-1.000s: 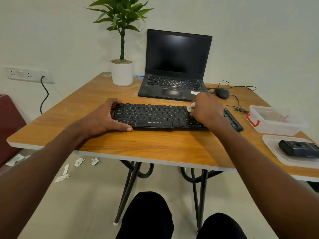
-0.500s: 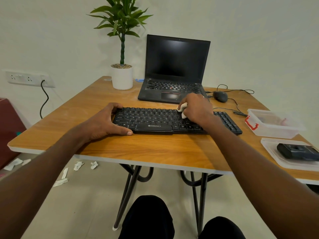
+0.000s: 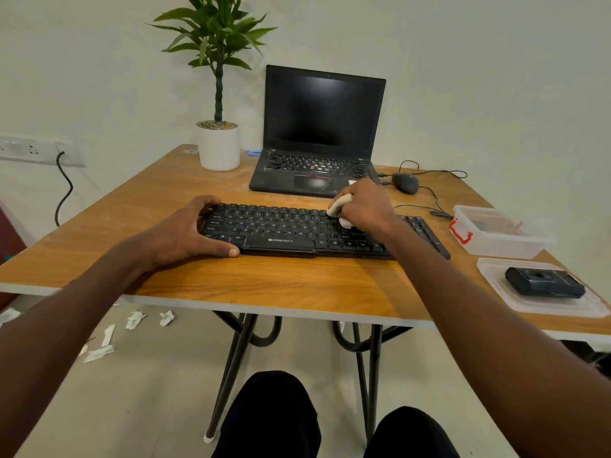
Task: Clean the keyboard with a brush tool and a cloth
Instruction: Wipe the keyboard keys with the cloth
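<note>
a wooden counter (image 3: 185, 200) fills the middle of the view, seen from above by a seated person whose dark-clothed knees (image 3: 271, 414) show below its near edge. on the far side an open black laptop (image 3: 322, 130) with a dark screen stands against a pale wall, and to its left is a green plant in a white pot (image 3: 219, 147). in front of the laptop, nearer the person, a black keyboard (image 3: 297, 231) lies flat across the counter.

the left hand (image 3: 186, 231) rests on the keyboard's left end, its fingers curled over the far corner and its thumb along the near edge, pinning the keyboard in place. the right hand (image 3: 365, 204) is over the keys to the right of the keyboard's middle, fingers closed around a white cloth (image 3: 339, 209); bits of the cloth stick out on the hand's left side and touch the keys.

at the right edge of the counter sit a clear plastic box with a red clasp (image 3: 496, 233) and, nearer, a clear tray (image 3: 496, 279) carrying a small black device (image 3: 544, 282). a black mouse (image 3: 405, 182) with a thin cord lies right of the laptop. a wall socket (image 3: 36, 150) with a black cable is at far left. scraps of white paper (image 3: 135, 320) lie on the floor under the counter's left side.
</note>
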A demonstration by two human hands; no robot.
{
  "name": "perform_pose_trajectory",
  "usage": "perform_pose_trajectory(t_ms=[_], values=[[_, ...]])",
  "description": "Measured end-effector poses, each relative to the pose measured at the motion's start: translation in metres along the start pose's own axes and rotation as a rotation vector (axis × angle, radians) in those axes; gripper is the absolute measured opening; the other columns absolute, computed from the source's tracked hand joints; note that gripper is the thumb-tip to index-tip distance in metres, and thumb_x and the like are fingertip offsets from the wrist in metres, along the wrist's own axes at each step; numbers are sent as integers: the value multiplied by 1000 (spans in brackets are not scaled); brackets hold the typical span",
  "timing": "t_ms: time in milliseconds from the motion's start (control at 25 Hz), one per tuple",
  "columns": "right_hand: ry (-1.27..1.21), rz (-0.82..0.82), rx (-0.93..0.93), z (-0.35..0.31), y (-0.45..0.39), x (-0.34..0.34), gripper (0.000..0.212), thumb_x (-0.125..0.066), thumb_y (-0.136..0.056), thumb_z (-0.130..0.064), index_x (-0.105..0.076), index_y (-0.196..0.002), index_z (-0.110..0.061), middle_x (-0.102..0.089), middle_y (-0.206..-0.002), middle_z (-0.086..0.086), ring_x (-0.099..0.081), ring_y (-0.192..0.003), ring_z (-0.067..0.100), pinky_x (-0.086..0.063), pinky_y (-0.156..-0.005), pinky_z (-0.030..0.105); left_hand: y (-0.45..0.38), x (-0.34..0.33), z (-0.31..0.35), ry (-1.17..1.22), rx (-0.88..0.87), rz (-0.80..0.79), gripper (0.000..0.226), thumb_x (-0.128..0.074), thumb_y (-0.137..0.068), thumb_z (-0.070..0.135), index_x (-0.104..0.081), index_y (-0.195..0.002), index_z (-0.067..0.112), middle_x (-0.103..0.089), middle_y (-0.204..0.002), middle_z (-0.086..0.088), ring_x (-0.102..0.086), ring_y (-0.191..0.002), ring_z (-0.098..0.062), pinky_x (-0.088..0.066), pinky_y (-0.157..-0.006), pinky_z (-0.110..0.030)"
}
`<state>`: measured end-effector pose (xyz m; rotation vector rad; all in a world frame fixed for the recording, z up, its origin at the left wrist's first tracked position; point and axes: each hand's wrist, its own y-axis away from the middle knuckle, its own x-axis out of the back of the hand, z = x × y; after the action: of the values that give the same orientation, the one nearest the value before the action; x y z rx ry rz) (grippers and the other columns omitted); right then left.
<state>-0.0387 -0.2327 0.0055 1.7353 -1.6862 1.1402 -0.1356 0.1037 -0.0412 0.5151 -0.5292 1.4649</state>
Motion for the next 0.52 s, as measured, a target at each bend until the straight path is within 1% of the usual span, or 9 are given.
perform_pose_trajectory(t_ms=[80,120,160,200,280,320,400,480,520], values=[[-183,-84,-2,0,7,2,24,-71,-92,-1,-81,-108,-16,-74,-102,0,-66,-92,10,-55,-70,22,-3,0,1,-38,18,-15,140,-90,-38,79,-25,-158,46,-34,-165,-2,-40,-139,-19,-40,-112,-39],[-219,-99,10,3,11,6,25,-70,-92,1,-81,-106,-17,-74,-102,-1,-65,-91,8,-52,-68,18,-5,-1,3,-56,26,-23,147,-89,-37,81,-22,-162,43,-32,-167,-3,-40,-143,-22,-39,-114,-41],[-195,-64,31,9,13,10,25,-70,-92,0,-81,-105,-18,-74,-102,-2,-65,-90,8,-51,-68,18,-6,-2,4,-68,26,-25,151,-89,-37,82,-19,-164,41,-31,-168,-3,-39,-145,-25,-39,-115,-42],[-96,-3,47,13,14,14,23,-71,-92,-4,-81,-105,-20,-75,-103,-1,-66,-91,9,-54,-70,22,-6,-3,4,-70,24,-16,151,-90,-37,81,-19,-164,41,-31,-168,-3,-38,-146,-25,-38,-114,-41],[212,116,36,22,15,17,20,-73,-92,-15,-79,-109,-22,-75,-107,2,-67,-95,16,-60,-79,36,-5,-3,3,-65,24,5,149,-91,-37,79,-21,-163,42,-32,-167,-2,-38,-140,-19,-38,-111,-39],[283,145,8,25,15,17,22,-74,-91,-18,-77,-113,-22,-74,-110,4,-67,-97,19,-61,-81,40,-5,-3,2,-62,22,8,146,-91,-37,78,-23,-161,44,-33,-166,-1,-38,-136,-16,-39,-110,-38],[225,136,25,22,14,14,26,-75,-91,-17,-75,-116,-20,-73,-112,3,-67,-100,19,-61,-83,39,-4,-3,1,-51,17,5,138,-93,-35,80,-26,-152,53,-35,-165,-1,-38,-134,-14,-40,-110,-39],[39,80,56,14,18,14,24,-74,-90,-10,-78,-111,-19,-75,-110,2,-67,-101,16,-61,-86,38,-3,-2,2,-50,16,7,132,-93,-34,80,-25,-144,57,-36,-164,1,-40,-135,-15,-41,-109,-39],[-37,81,52,13,20,15,25,-72,-89,-7,-79,-110,-19,-75,-109,2,-68,-99,15,-61,-86,39,-3,-2,1,-51,14,9,131,-93,-34,80,-25,-143,57,-37,-163,1,-41,-136,-15,-41,-108,-38]])
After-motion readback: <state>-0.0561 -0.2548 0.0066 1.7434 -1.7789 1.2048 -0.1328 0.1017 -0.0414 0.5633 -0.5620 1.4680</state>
